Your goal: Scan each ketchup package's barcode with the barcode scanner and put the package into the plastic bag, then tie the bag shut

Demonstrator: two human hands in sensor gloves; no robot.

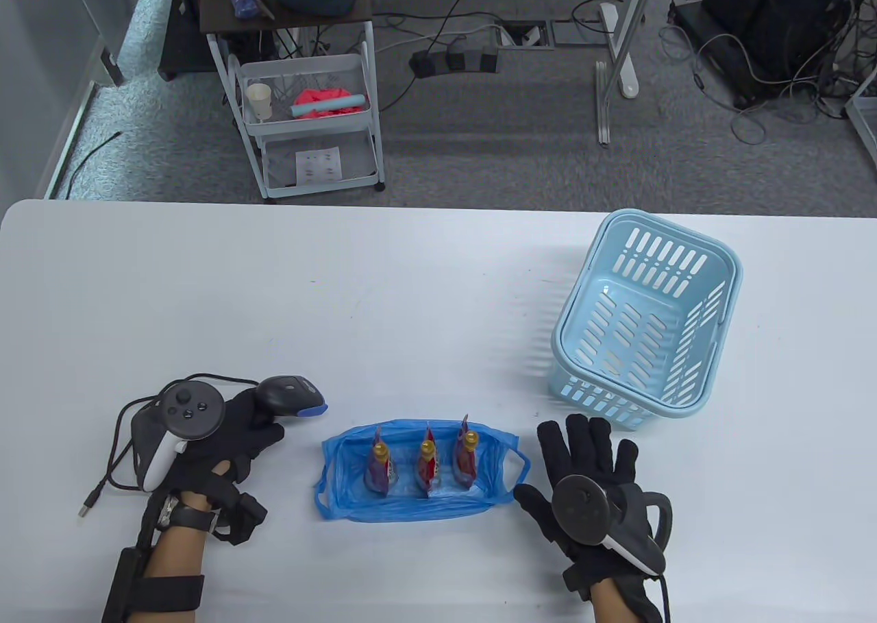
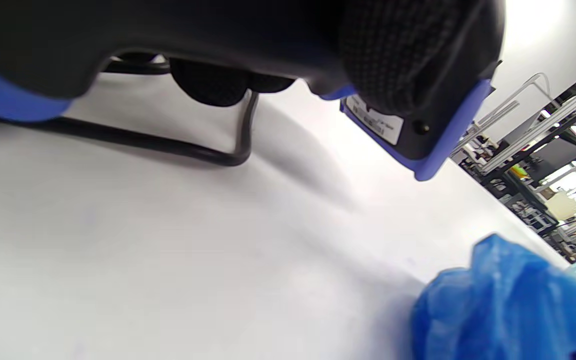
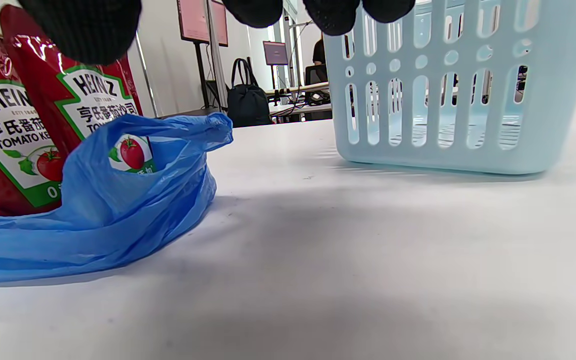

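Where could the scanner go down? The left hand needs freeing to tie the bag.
Bare table lies beyond the left hand, left of the basket. Crowded: between the scanner and the blue bag.

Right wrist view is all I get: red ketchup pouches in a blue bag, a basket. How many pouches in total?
Observer: Three ketchup pouches stand upright in a row inside the blue bag, seen from the table view.
Operator: Is anything left in the basket?
Observer: The basket looks empty.
Operator: Where is the scanner?
Observer: The left hand grips the scanner, left of the bag.
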